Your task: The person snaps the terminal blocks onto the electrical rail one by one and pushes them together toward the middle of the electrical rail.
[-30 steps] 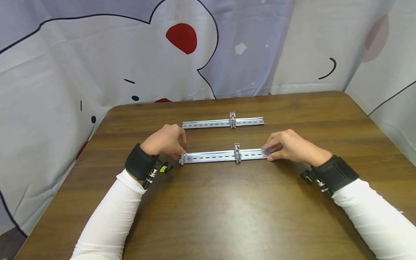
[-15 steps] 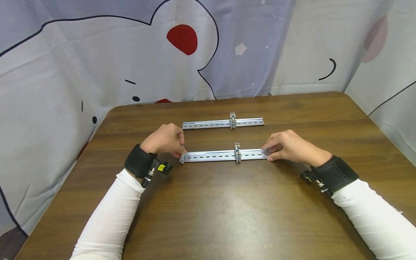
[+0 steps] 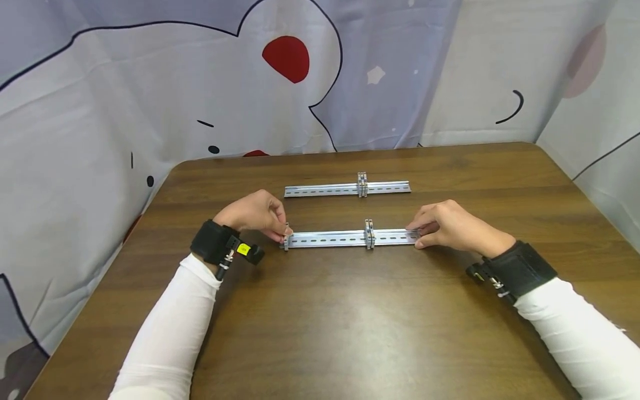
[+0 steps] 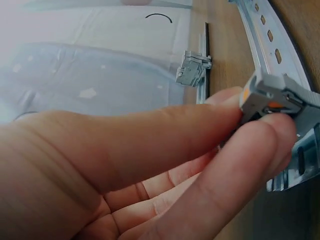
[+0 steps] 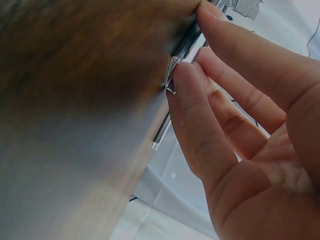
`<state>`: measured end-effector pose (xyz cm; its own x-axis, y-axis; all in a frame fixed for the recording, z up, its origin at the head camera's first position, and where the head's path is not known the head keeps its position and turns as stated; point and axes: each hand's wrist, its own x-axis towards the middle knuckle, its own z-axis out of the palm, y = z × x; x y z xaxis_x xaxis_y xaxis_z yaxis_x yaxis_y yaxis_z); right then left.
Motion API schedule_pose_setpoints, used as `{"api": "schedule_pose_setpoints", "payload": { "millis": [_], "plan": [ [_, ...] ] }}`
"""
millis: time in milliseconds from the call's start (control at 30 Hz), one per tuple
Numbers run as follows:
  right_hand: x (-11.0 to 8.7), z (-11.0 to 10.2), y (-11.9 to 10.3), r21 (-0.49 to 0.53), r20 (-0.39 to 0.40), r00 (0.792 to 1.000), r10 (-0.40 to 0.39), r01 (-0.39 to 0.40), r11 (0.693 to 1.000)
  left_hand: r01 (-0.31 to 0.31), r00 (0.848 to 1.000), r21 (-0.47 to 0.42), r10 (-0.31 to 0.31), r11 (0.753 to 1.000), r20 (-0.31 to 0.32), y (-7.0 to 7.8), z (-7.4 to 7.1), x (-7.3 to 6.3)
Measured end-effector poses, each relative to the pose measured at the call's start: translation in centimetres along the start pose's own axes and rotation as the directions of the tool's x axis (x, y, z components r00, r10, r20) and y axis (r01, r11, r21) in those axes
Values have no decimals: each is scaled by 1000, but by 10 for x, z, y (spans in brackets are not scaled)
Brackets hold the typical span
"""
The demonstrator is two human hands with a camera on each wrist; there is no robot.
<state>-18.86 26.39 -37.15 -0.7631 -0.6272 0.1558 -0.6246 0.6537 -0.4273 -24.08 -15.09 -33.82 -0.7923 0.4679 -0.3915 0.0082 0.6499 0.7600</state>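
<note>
A slotted metal DIN rail (image 3: 325, 239) lies on the table, with a narrow stack of terminal blocks (image 3: 369, 234) standing across it right of its middle. At the rail's left end my left hand (image 3: 257, 214) pinches a small grey terminal block (image 4: 275, 95) between thumb and fingers. Orange marks show on that block, which sits over the rail a little in from its end. Whether it is clipped on, I cannot tell. My right hand (image 3: 450, 225) grips the rail's right end between thumb and fingers, partly covering it.
Farther back lies a second DIN rail (image 3: 320, 190), roughly parallel to the first, carrying its own stack of terminal blocks (image 3: 362, 185). A printed cloth (image 3: 165, 94) hangs behind the brown wooden table (image 3: 340, 322).
My left wrist has risen and turned slightly while the fingers stay on the terminal block at the rail's left end. The right hand keeps its hold, and the head view has shifted slightly.
</note>
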Motion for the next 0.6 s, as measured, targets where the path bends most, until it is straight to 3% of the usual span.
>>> {"api": "schedule_pose_setpoints", "payload": {
  "millis": [233, 400, 600],
  "plan": [
    [0, 0, -1, 10, 15, 1000, 7, -8, 1000, -30, 996, -136, 41, 990, 79, -5, 8, 8],
    [0, -1, -3, 10, -2, 1000, -2, 2, 1000, -78, 995, -156, 86, 985, 46, 3, 21, 13],
    [-1, -2, -3, 28, 3, 1000, 1, -1, 1000, -93, 995, -177, 96, 980, 7, 11, 36, 18]
  ]
}}
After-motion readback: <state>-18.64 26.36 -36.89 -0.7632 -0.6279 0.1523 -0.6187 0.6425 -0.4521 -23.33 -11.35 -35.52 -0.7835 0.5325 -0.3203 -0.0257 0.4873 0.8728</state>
